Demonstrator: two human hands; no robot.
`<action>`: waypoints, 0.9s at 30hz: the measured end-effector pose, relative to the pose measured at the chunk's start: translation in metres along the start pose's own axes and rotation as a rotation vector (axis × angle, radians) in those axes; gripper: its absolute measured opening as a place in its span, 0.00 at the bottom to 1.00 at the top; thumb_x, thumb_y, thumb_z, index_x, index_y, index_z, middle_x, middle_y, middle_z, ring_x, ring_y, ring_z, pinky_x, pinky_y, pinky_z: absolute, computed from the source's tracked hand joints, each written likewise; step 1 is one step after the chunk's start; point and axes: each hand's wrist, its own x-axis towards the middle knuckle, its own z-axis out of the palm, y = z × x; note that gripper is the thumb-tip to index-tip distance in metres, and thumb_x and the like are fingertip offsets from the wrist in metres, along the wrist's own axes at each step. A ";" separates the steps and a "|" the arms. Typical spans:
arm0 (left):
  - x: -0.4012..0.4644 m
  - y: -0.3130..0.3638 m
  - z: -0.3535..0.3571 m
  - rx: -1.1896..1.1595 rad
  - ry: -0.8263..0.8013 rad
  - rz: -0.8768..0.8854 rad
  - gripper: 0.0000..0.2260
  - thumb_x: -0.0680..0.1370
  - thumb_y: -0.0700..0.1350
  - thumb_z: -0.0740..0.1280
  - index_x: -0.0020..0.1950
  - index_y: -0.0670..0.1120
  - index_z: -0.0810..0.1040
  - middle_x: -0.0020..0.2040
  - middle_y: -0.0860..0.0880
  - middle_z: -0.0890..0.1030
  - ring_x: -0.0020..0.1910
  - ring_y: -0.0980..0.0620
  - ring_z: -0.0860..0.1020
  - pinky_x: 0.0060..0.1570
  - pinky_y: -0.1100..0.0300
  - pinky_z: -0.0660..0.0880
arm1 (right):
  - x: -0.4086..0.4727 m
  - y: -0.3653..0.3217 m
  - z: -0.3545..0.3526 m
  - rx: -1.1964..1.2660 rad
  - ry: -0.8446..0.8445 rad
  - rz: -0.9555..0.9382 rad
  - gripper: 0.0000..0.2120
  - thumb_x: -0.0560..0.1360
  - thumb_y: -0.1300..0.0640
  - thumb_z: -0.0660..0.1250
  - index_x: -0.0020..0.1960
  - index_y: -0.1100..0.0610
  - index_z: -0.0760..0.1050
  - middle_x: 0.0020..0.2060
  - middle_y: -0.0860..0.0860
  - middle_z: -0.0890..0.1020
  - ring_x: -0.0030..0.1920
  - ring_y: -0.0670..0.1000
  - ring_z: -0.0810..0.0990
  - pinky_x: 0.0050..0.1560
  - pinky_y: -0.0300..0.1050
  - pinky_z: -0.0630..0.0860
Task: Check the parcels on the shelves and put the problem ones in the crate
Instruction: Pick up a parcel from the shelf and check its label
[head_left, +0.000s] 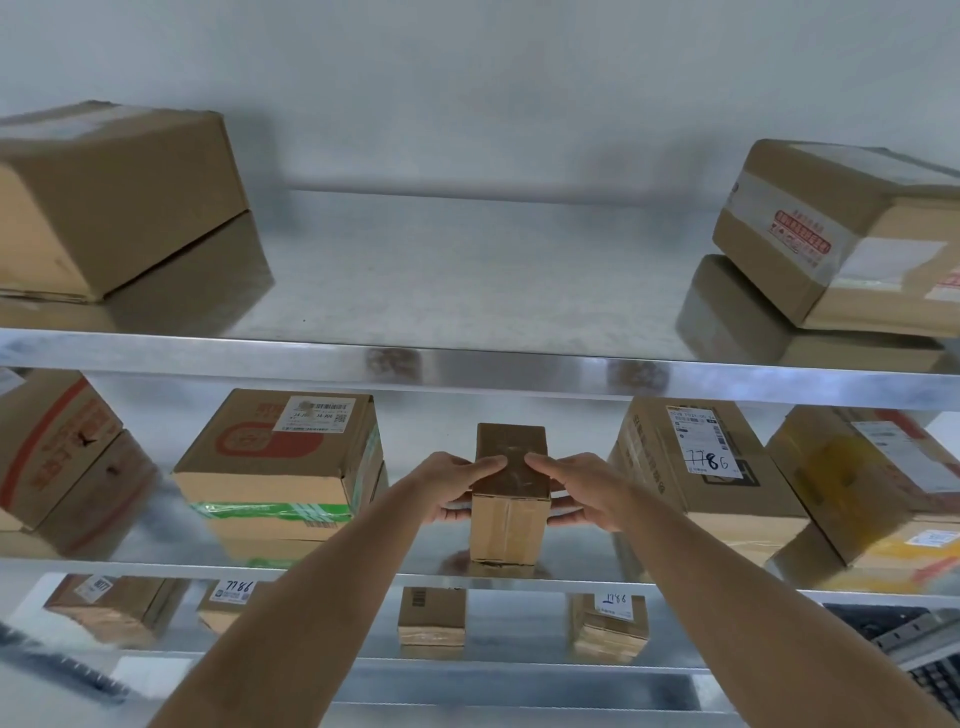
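Between your two hands stands a small brown parcel (510, 493), upright at the front edge of the middle shelf (156, 540). Your left hand (453, 486) grips its left side, thumb laid across the top and fingers curled round below; your right hand (576, 488) grips the right side the same way. Just left of your left hand sits a box with a red print and green tape (280, 462). Just right of your right hand is a box whose label reads 7786 in marker (696, 457). Above your hands, the top shelf (467, 358) carries one carton far left (114, 197) and one far right (841, 228). Below your forearms, smaller parcels (431, 616) line the lower shelf.
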 end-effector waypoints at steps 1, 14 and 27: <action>0.001 0.001 0.000 0.004 -0.004 -0.003 0.24 0.75 0.57 0.77 0.60 0.41 0.78 0.54 0.43 0.86 0.53 0.45 0.85 0.60 0.47 0.82 | 0.000 -0.002 0.000 0.002 -0.004 0.004 0.20 0.77 0.46 0.74 0.59 0.61 0.78 0.53 0.59 0.86 0.52 0.60 0.87 0.59 0.61 0.82; 0.004 0.025 -0.010 0.008 -0.105 -0.159 0.22 0.73 0.48 0.81 0.59 0.41 0.75 0.55 0.38 0.84 0.51 0.37 0.85 0.53 0.41 0.83 | 0.009 -0.024 -0.011 -0.072 -0.101 0.122 0.21 0.75 0.54 0.77 0.62 0.65 0.76 0.53 0.64 0.85 0.49 0.64 0.88 0.56 0.62 0.84; 0.012 0.029 -0.007 0.067 -0.101 -0.144 0.17 0.75 0.45 0.79 0.54 0.42 0.74 0.52 0.40 0.83 0.48 0.38 0.84 0.58 0.39 0.82 | 0.012 -0.026 -0.011 -0.105 -0.099 0.103 0.17 0.76 0.57 0.76 0.60 0.65 0.79 0.51 0.63 0.86 0.47 0.62 0.88 0.55 0.61 0.84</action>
